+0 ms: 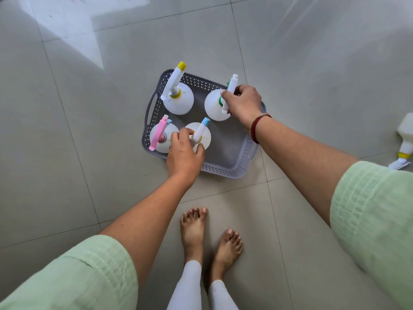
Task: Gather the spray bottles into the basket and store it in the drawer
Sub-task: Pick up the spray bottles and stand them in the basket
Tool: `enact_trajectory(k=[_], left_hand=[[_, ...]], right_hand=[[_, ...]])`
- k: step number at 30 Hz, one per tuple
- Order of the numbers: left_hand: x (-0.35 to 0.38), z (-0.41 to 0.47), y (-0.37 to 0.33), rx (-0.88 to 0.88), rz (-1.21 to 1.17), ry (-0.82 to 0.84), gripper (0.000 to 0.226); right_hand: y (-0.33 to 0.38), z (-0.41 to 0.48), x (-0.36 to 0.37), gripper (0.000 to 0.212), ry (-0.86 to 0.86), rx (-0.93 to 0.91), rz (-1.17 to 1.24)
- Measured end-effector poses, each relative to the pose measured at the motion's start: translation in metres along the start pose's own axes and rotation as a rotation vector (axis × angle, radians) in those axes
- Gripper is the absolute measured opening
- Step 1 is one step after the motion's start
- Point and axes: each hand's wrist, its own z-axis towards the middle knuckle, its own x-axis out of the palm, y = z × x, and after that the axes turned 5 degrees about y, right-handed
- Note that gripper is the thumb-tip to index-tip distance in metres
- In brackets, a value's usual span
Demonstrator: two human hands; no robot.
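A grey perforated basket (pixel 230 168) stands on the tiled floor with several white spray bottles upright in it. At its back left is a yellow-capped bottle (pixel 178 101). At front left stands a pink-trigger bottle (pixel 159 137). My left hand (pixel 184 154) grips the neck of the blue-tipped bottle (pixel 204 135) at the front middle. My right hand (pixel 242 102) holds the spray head of the green-collared bottle (pixel 213 106) at the back right. Another white bottle with a yellow collar (pixel 405 139) lies on the floor at the right edge.
My bare feet (pixel 210 238) stand on the grey tiles just in front of the basket. The basket's right half holds nothing. A bright patch of light falls on the floor at the upper left. No drawer is in view.
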Motion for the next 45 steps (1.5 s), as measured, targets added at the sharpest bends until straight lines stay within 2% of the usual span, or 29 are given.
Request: enact_trajectory(k=[4, 8, 17, 21, 27, 31, 35, 38, 41, 45], left_hand=[[-0.001, -0.004, 0.003, -0.047, -0.088, -0.006, 0.044], [-0.001, -0.009, 0.005, -0.048, -0.108, -0.021, 0.036], [-0.003, -0.011, 0.009, 0.011, 0.049, -0.031, 0.021], [-0.001, -0.012, 0.012, 0.034, 0.080, -0.022, 0.023], [-0.001, -0.010, 0.009, 0.026, 0.126, -0.027, 0.024], [-0.007, -0.016, 0.013, 0.015, 0.157, -0.022, 0.027], [-0.015, -0.028, 0.018, -0.006, 0.168, 0.017, 0.047], [-0.018, -0.045, 0.017, 0.071, 0.238, -0.045, 0.061], [-0.013, -0.068, 0.004, 0.194, 0.289, -0.102, 0.065], [0.019, -0.105, -0.026, 0.457, 0.427, -0.002, 0.067]], right_hand=[[0.004, -0.003, 0.000, 0.020, 0.031, 0.025, 0.023], [0.005, -0.006, -0.001, 0.019, 0.039, 0.034, 0.058], [0.005, -0.010, 0.005, 0.018, 0.067, 0.147, 0.381], [0.003, -0.011, 0.008, 0.009, 0.070, 0.165, 0.427], [-0.002, -0.013, 0.006, 0.011, 0.102, 0.160, 0.397], [-0.006, -0.019, -0.001, 0.053, 0.046, 0.155, 0.310], [-0.009, -0.037, -0.018, 0.056, 0.029, 0.120, 0.254], [-0.021, -0.060, -0.037, 0.053, 0.008, 0.083, 0.239], [-0.047, -0.087, -0.059, 0.049, -0.032, 0.070, 0.252], [-0.105, -0.131, -0.099, 0.043, -0.094, 0.139, 0.249]])
